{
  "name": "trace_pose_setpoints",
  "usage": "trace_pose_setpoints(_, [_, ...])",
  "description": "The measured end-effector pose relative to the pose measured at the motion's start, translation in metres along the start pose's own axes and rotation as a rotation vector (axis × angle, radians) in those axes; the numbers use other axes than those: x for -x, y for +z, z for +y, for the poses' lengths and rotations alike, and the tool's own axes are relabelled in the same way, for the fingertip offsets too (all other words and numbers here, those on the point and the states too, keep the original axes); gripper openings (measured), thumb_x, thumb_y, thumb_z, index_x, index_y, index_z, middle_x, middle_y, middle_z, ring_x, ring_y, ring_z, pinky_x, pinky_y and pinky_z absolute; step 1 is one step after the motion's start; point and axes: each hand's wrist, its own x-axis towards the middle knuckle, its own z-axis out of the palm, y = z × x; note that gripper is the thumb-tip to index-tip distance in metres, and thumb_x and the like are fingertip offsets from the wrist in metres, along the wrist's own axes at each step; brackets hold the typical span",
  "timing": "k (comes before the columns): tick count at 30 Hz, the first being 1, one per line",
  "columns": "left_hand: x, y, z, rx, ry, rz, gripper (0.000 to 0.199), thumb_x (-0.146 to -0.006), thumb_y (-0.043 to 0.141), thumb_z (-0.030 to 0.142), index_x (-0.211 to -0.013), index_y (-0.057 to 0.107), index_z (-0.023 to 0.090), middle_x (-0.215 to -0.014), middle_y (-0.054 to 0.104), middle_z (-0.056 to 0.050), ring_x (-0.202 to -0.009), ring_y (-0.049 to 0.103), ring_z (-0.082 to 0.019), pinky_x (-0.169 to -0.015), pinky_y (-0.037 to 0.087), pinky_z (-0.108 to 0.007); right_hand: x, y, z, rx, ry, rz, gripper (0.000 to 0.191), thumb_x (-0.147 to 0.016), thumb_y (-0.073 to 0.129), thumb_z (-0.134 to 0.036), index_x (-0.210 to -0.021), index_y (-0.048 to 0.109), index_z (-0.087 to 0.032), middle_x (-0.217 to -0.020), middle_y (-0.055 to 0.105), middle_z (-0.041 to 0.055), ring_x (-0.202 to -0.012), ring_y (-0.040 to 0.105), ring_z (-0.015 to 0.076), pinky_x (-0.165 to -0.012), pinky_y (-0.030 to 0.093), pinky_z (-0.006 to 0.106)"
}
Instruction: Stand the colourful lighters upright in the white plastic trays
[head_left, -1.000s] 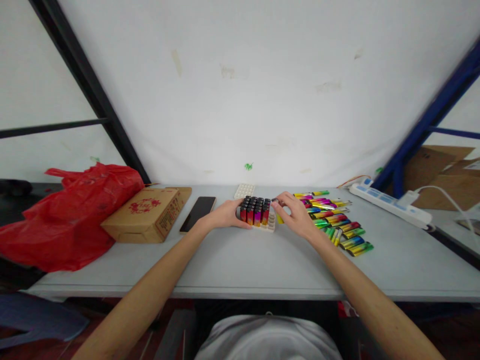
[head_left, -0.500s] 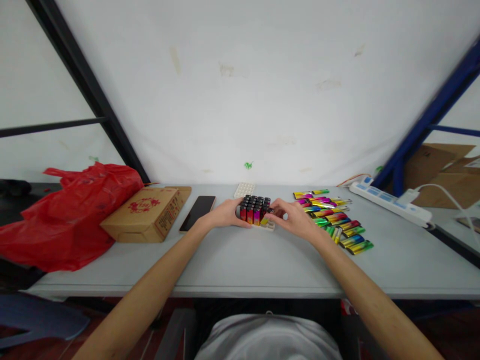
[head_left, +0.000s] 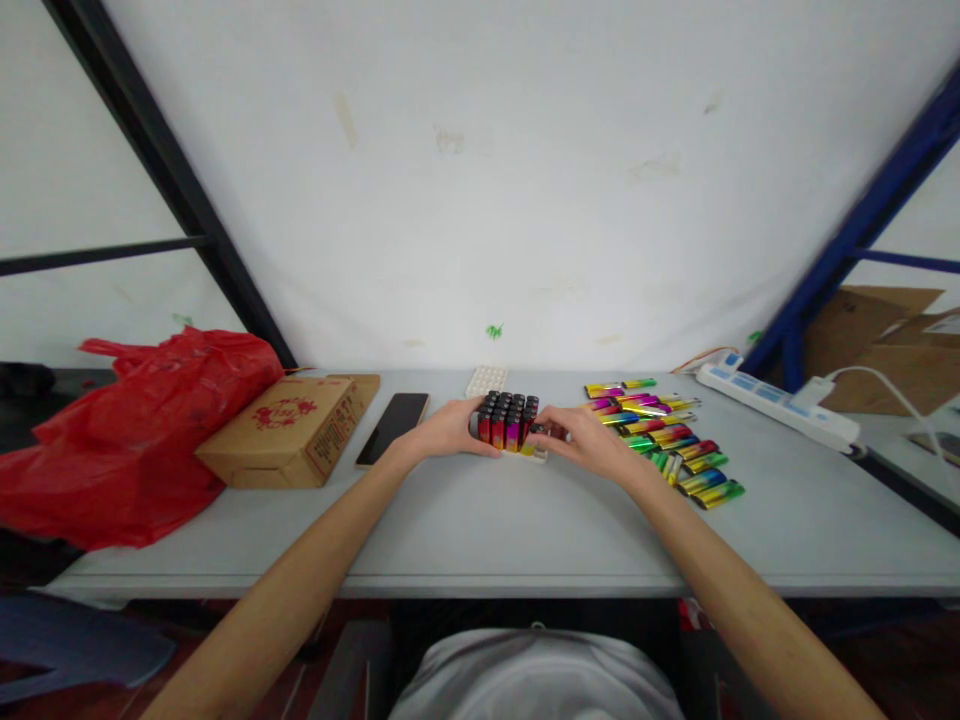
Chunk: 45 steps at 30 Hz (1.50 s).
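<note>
Several black-topped lighters (head_left: 512,420) stand upright in close rows in a white tray (head_left: 534,458) at the middle of the table. From the left, my left hand (head_left: 456,428) is wrapped round the side of this block, its thumb along the front. At the front right corner, the fingers of my right hand (head_left: 574,437) pinch a lighter (head_left: 538,432) by its dark top; most of its body is hidden. More shiny multicoloured lighters (head_left: 667,435) lie loose on the table, to the right of my right hand.
A second white tray with holes (head_left: 486,381) lies near the wall. Left of my arms are a phone (head_left: 393,428), a cardboard box (head_left: 281,430) and a red plastic bag (head_left: 150,430). A white power strip (head_left: 780,408) with a plugged-in cable lies at the right.
My right hand has shifted slightly left and its fingers sit closer against the block of lighters. My left hand keeps its hold. The camera view has tilted slightly.
</note>
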Motion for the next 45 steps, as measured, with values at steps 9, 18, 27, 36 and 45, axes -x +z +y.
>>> trace_pose_setpoints(9, [-0.001,-0.001,0.002,-0.011,-0.003,-0.001,0.088,-0.066,0.09,0.06,-0.138,0.062,0.019,-0.131,0.074,-0.01,-0.113,0.071,-0.034,-0.098,0.054,-0.038,-0.005,0.014,0.001,0.181,0.071,0.014,0.04,-0.097,0.067,-0.056,-0.076,0.068,-0.021,-0.07,0.072,0.0034,-0.059,0.061,0.0158,-0.058,0.034,0.026])
trace_pose_setpoints(18, [-0.001,0.001,0.001,-0.001,-0.025,-0.007,0.084,-0.065,0.09,0.06,-0.134,0.063,0.019,-0.132,0.073,-0.011,-0.117,0.07,-0.035,-0.102,0.053,-0.041,0.011,-0.064,0.051,0.336,0.212,0.261,0.05,-0.105,0.043,-0.06,-0.095,0.072,-0.02,-0.089,0.076,0.0096,-0.082,0.068,0.0243,-0.079,0.05,0.036])
trace_pose_setpoints(27, [-0.001,0.001,-0.002,-0.007,-0.013,0.003,0.086,-0.065,0.09,0.059,-0.136,0.062,0.02,-0.132,0.074,-0.011,-0.118,0.07,-0.035,-0.103,0.053,-0.041,0.055,-0.114,0.197,0.649,0.517,0.077,0.06,-0.101,0.039,-0.057,-0.15,0.057,-0.028,-0.159,0.053,0.0117,-0.149,0.044,0.037,-0.123,0.03,0.06])
trace_pose_setpoints(36, [0.001,0.0,0.001,0.013,-0.016,-0.009,0.082,-0.065,0.09,0.06,-0.133,0.064,0.021,-0.126,0.076,-0.009,-0.12,0.069,-0.035,-0.104,0.053,-0.041,0.049,-0.089,0.215,0.542,0.444,-0.068,0.068,-0.104,0.033,-0.057,-0.147,0.061,-0.013,-0.154,0.057,0.0181,-0.147,0.048,0.033,-0.126,0.033,0.046])
trace_pose_setpoints(45, [0.001,-0.001,0.003,-0.009,-0.033,0.004,0.083,-0.064,0.091,0.058,-0.133,0.064,0.02,-0.125,0.076,-0.01,-0.118,0.07,-0.036,-0.104,0.052,-0.04,0.03,-0.062,0.191,0.486,0.412,-0.022,0.064,-0.105,0.037,-0.058,-0.139,0.065,-0.013,-0.145,0.062,0.0213,-0.137,0.057,0.0333,-0.121,0.039,0.046])
